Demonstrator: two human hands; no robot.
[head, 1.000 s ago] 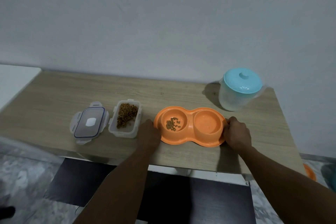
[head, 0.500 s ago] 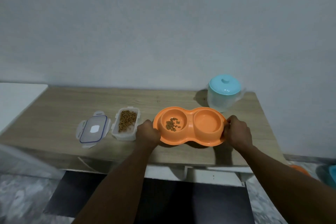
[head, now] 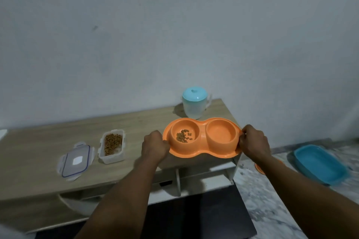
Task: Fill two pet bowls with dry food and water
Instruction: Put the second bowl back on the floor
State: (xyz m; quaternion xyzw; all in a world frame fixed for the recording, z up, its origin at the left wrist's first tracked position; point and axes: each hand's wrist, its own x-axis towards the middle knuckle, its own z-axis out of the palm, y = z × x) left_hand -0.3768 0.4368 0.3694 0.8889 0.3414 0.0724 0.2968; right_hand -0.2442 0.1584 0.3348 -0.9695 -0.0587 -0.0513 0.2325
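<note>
Both hands are on it: the left hand point(head: 154, 146) and right hand point(head: 252, 141) each grip an end rim of the orange plastic double pet bowl point(head: 202, 137). They hold it level over the right end of the wooden desk point(head: 38, 141), likely so the kibble doesn't spill. Is there water in the right well? I can't tell, and the fingers underneath are hidden.

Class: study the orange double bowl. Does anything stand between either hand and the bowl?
Nothing visible does. The left hand and the right hand each grip an end of the orange double bowl directly; the jug stands behind it, the food container off to its left.
</note>
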